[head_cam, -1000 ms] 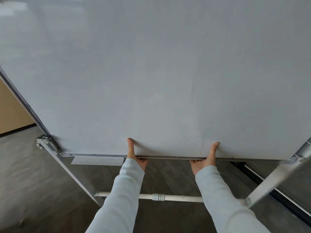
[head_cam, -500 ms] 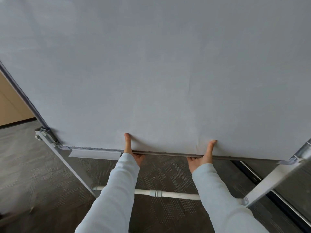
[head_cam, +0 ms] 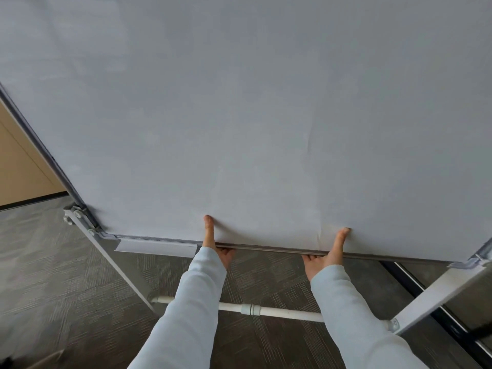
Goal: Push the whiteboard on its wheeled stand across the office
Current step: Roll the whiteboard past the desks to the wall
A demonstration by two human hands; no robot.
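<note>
A large white whiteboard (head_cam: 253, 107) fills most of the head view, tilted toward me in a metal frame. My left hand (head_cam: 217, 249) grips its bottom edge left of centre, thumb flat on the board face and fingers curled underneath. My right hand (head_cam: 327, 254) holds the same edge further right in the same way. Both arms wear pale blue sleeves. The stand shows as a grey left leg (head_cam: 114, 265), a white right leg (head_cam: 436, 296) and a white crossbar (head_cam: 269, 311) low between them. The wheels are out of sight.
Grey patterned carpet (head_cam: 53, 275) covers the floor. A tan wall with a dark skirting (head_cam: 24, 179) stands at the left, behind the board's edge. A dark floor rail (head_cam: 452, 319) runs along the right side, close to the right leg.
The carpet and the tan wall have shifted in the view while the board stays in front of me; both hands keep the same hold on the bottom edge.
</note>
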